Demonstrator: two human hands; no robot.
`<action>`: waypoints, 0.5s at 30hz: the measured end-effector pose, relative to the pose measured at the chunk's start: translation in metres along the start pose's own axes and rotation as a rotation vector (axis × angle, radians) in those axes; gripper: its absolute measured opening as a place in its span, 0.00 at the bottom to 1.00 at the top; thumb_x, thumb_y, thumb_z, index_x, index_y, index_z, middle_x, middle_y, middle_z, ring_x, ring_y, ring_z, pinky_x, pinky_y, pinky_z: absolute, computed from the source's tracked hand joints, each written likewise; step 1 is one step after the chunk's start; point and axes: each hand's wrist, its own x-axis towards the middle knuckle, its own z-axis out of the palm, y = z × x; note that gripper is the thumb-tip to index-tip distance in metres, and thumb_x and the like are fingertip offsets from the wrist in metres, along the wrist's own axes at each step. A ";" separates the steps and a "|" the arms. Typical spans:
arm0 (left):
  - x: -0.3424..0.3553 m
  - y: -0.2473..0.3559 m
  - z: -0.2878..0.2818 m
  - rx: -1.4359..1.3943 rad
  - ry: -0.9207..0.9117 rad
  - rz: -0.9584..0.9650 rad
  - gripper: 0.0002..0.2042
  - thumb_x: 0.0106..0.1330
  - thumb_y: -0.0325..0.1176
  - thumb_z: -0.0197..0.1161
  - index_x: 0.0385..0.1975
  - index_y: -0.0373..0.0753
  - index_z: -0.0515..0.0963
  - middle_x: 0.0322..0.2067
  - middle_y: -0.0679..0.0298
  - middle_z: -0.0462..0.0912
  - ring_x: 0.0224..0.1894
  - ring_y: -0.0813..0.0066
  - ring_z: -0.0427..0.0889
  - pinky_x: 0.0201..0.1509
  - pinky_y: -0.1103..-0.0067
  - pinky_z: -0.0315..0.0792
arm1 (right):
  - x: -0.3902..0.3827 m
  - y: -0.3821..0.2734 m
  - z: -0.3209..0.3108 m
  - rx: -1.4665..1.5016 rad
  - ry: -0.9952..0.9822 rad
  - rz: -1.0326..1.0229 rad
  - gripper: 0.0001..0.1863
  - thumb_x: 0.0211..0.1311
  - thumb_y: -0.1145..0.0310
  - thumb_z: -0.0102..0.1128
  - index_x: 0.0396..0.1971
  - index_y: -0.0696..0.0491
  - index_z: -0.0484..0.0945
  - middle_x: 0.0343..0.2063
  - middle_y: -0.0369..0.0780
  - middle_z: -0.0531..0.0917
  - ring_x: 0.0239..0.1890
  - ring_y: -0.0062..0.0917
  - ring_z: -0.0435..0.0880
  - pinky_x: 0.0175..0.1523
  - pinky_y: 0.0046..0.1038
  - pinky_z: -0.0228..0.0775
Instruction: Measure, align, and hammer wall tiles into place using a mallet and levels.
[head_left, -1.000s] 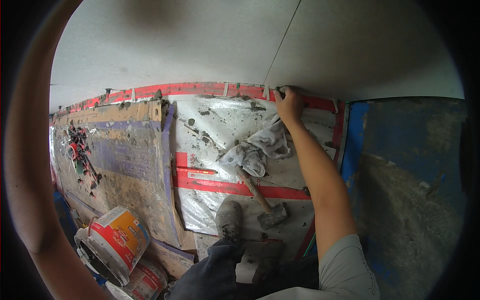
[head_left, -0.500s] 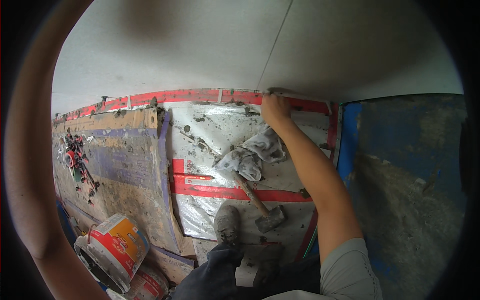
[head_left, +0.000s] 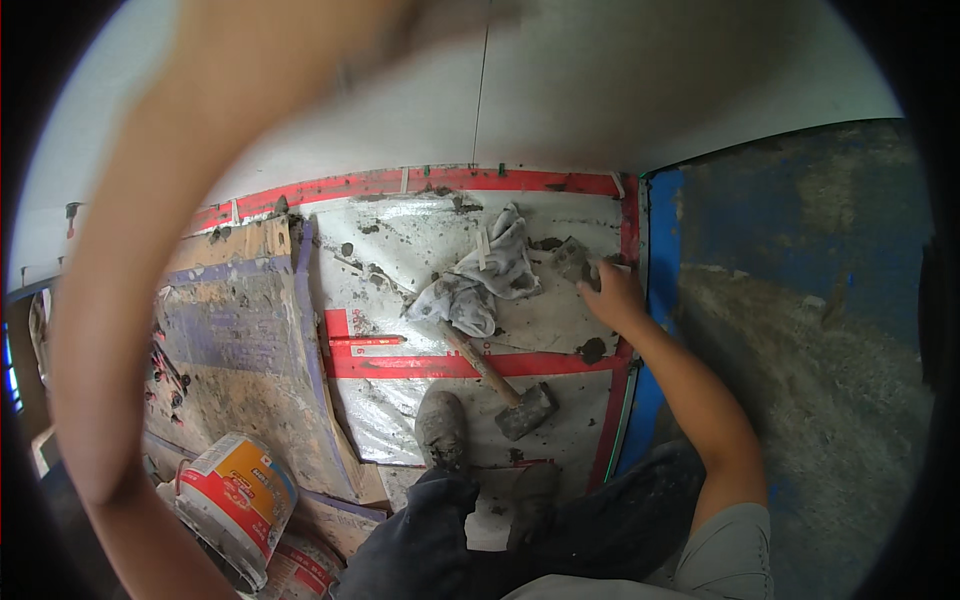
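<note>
My right hand point(head_left: 612, 298) is low over the plastic-covered floor, its thumb and fingers closed at the edge of a flat grey piece point(head_left: 572, 260) smeared with mortar; its exact kind is unclear. Left of it lies a crumpled, dirty white cloth point(head_left: 508, 262), with a small pale strip point(head_left: 482, 248) over it. A mallet point(head_left: 528, 410) with a wooden handle and dark block head rests below the cloth. My left arm arches up across the left side, close and blurred; the left hand point(head_left: 390, 25) is smeared at the top edge before the pale wall panels, its fingers unreadable.
Red tape point(head_left: 375, 365) crosses the plastic sheet. A red pencil-like stick point(head_left: 375, 341) lies there. Mortar-stained cardboard point(head_left: 240, 310) covers the left floor, with a tipped bucket point(head_left: 240, 500) at its near side. A blue-and-grey stained surface point(head_left: 800, 300) fills the right. My shoe point(head_left: 441, 428) stands beside the mallet.
My right hand has left the taped foot of the wall and moved down and right to the grey piece. My left arm has swung inward across the top. A pale strip now shows over the cloth.
</note>
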 end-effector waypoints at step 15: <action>-0.353 0.305 -0.045 -1.634 -0.929 -1.012 0.20 0.67 0.40 0.69 0.55 0.37 0.80 0.41 0.51 0.86 0.43 0.56 0.87 0.49 0.66 0.79 | 0.196 -0.124 0.070 0.280 0.385 0.112 0.17 0.58 0.56 0.70 0.39 0.54 0.83 0.36 0.49 0.88 0.42 0.50 0.87 0.47 0.47 0.79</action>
